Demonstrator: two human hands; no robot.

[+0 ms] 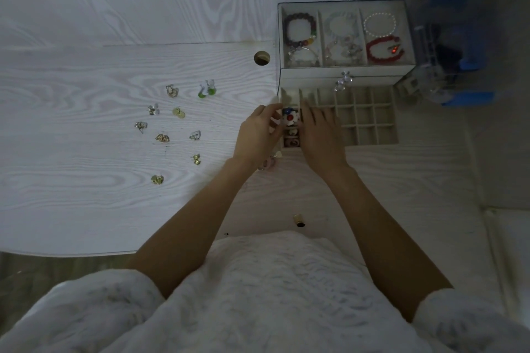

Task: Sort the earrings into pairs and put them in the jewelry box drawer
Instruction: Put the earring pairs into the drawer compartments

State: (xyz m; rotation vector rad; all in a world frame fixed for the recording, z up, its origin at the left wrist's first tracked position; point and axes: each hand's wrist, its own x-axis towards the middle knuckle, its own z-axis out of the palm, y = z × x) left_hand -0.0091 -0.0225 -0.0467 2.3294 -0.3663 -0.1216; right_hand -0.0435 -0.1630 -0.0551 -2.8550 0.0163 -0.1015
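A cream jewelry box (345, 73) stands at the desk's back right, its gridded drawer (370, 120) pulled out toward me. Both hands hover over the drawer's left column. My left hand (259, 135) and my right hand (321, 135) flank a white flower earring pair with red and blue centres (289, 118), fingertips touching it in a compartment. Two compartments nearer me hold other earrings (292, 141). Several earring pairs lie on the desk at left, among them a green pair (207, 89) and gold ones (157, 179).
The box's top tray holds bracelets under a clear lid (344, 34). A cable hole (261, 58) sits left of the box. A clear and blue organiser (447, 66) stands at the right. A small gold piece (298, 220) lies near the desk's front edge.
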